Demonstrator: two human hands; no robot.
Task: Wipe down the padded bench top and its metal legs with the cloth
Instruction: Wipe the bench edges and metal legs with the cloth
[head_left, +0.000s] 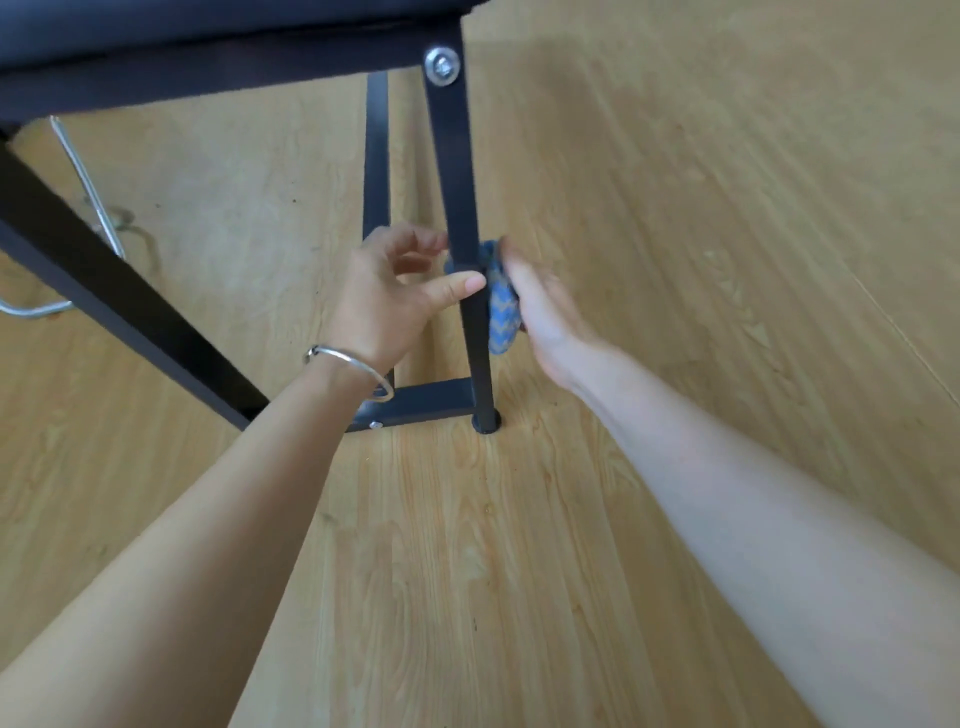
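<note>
Both hands at the near leg of the bench, cloth pressed to its right side.

Head view: only the dark front edge of the bench top (208, 26) shows, cut off by the upper frame, and its padded surface is out of sight. The right hand (545, 317) is blurred, so its fingers are hard to make out; it wraps round the bunched blue cloth (503, 312) and holds it against the right face of the black metal leg (462, 208), about halfway down, with part of the cloth hidden behind the leg. The left hand (395, 296), with a bracelet (353, 364) on its wrist, grips the same leg from the left, thumb laid across the front and fingers curled towards the back. The leg's foot stands on the wooden floor (675, 208), and a crossbar (431, 402) joins it to a farther leg.
</note>
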